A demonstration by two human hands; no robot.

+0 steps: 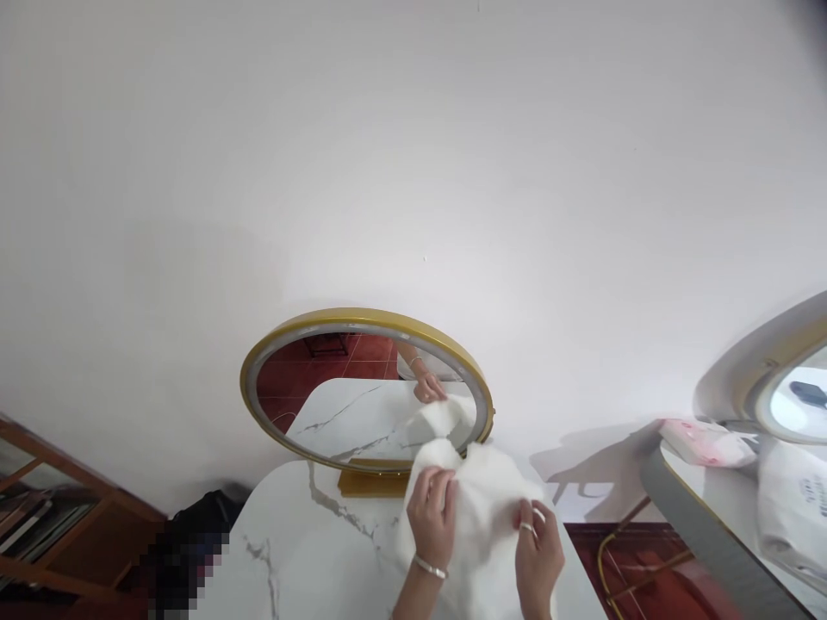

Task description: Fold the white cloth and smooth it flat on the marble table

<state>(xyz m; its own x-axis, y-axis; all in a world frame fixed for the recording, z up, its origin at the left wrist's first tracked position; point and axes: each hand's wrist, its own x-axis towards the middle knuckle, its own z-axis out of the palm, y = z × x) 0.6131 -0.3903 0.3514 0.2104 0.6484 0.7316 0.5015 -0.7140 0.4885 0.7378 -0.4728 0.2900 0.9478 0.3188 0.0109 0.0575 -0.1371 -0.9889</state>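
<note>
A white cloth (486, 495) is held up over a white marble table (290, 551), just in front of a round gold-framed mirror (365, 392). My left hand (432, 515), with a silver bracelet on the wrist, grips the cloth's upper left part with curled fingers. My right hand (537, 551), wearing a ring, pinches the cloth's right side. The mirror stands on a gold base and reflects the tabletop, the cloth and a hand.
A second table (694, 517) at the right carries a pink packet (704, 441), a white bag (794, 499) and another round mirror (792, 387). A wooden shelf (58, 517) stands at the lower left. A white wall rises behind, and the floor is red tile.
</note>
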